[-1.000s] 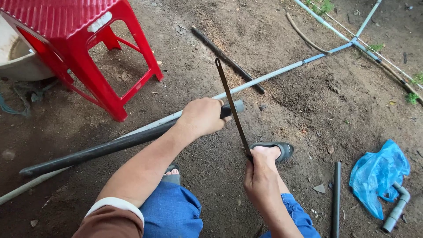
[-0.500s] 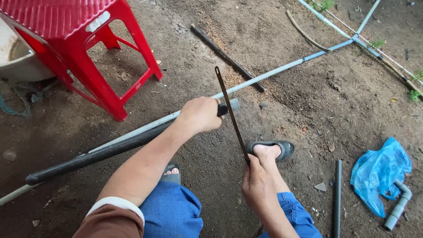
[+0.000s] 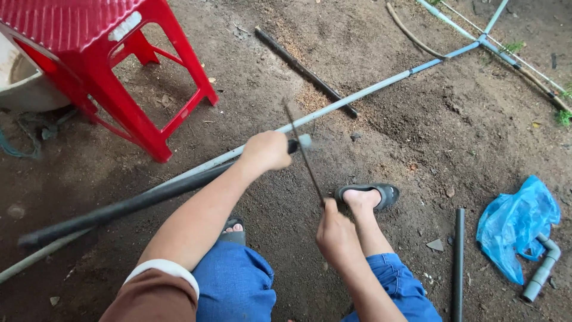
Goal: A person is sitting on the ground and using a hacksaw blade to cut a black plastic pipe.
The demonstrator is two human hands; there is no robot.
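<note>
My left hand [image 3: 266,151] grips a long dark pipe [image 3: 125,206] near its end, holding it off the dirt floor; the pipe runs down to the left. My right hand [image 3: 335,232] holds the lower end of a thin hacksaw blade [image 3: 304,152], which slants up across the pipe's pale end [image 3: 304,141], blurred by motion. My right foot in a dark sandal [image 3: 369,195] rests just beyond the right hand. My left foot's toes [image 3: 233,228] show under the left forearm.
A red plastic stool [image 3: 107,53] stands at upper left beside a pale basin [image 3: 24,80]. A long grey pipe [image 3: 381,86] crosses the ground, a black rod [image 3: 307,71] beyond it. At right lie a short dark pipe [image 3: 458,262], a blue plastic bag [image 3: 517,226] and a grey elbow fitting [image 3: 542,268].
The saw blade has shifted along the pipe end and my right hand has moved slightly down. The left hand keeps its hold on the pipe.
</note>
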